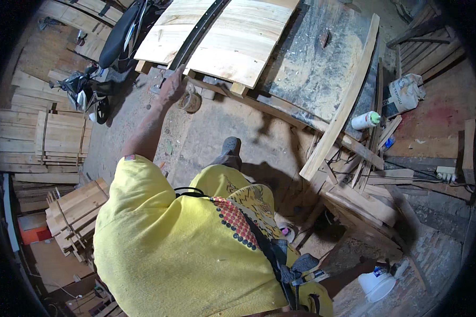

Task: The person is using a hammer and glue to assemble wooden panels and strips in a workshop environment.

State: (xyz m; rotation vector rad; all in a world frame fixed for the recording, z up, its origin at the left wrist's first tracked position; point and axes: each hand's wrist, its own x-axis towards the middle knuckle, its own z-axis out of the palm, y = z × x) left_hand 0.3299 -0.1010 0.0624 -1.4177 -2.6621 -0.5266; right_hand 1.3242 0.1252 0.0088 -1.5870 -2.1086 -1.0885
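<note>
My left arm reaches forward, and my left hand (170, 87) is closed around the near end of a long dark metal bar (198, 31), which looks like a clamp. The bar runs lengthwise over pale wooden boards (238, 42) lying side by side on the workbench. Out to the lower right stretches my right arm, with my right hand (376, 263) against a tilted white tub (376, 286). Shadow hides the fingers of that hand, so its grip does not show.
The dusty workbench (317, 58) carries a long wooden strip (346, 100) and a white bottle with a green cap (366, 120). Under its edge stands a small bucket (190, 101). Motorbikes (84, 92) and stacked boards (63, 132) line the left; a white sack (404, 92) sits right.
</note>
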